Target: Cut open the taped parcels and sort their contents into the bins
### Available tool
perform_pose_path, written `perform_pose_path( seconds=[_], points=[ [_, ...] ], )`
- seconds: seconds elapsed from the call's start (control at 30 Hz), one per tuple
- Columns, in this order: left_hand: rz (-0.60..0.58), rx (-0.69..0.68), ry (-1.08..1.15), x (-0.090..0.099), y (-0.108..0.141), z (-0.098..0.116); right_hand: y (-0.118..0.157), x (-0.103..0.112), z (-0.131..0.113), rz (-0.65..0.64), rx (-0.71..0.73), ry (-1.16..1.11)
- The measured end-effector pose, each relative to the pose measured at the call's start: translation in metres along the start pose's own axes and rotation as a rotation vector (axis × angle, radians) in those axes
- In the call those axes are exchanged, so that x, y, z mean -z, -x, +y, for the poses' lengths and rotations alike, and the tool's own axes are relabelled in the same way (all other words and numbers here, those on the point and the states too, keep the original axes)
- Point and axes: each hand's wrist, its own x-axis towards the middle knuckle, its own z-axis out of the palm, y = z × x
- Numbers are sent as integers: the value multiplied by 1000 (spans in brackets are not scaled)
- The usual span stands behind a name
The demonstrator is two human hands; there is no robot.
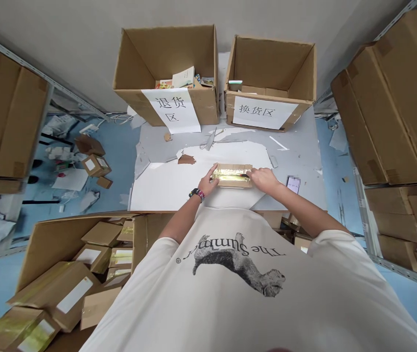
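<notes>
A small cardboard box point(233, 182) sealed with shiny yellowish tape lies on the white tabletop, close to its front edge. My left hand point(208, 182) grips the box's left end, thumb and fingers at its sides. At the other end my right hand point(263, 179) is closed around what looks like a box cutter point(243, 175), a thin dark tool with a bit of red. Its tip lies over the tape along the middle of the box. Most of the tool's handle is hidden in my fingers.
Two large open cartons with paper signs stand at the back: the left carton point(204, 107) holds books, the right carton point(304, 105) a few items. A phone point(293, 184) lies at right. Lower left, a big carton point(47, 234) holds several taped parcels. Shelves with boxes flank both sides.
</notes>
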Motion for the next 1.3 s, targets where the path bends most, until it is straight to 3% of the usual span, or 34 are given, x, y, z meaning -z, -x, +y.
perform_pose_path(
  seconds=[0.27, 0.53, 0.9, 1.07, 1.3],
  points=[
    [14, 40, -104, -3, 1, 1, 14, 3, 3, 2, -27, 17],
    [29, 36, -133, -4, 0, -8, 33, 5, 25, -18, -31, 72],
    [31, 105, -200, -5, 3, 0, 53, 9, 33, -48, -68, 90],
    [33, 34, -160, -4, 2, -4, 54, 2, 37, -39, -83, 76],
    [-18, 144, -271, 0, 6, 16, 49, -26, 63, 11, -71, 18]
  ],
)
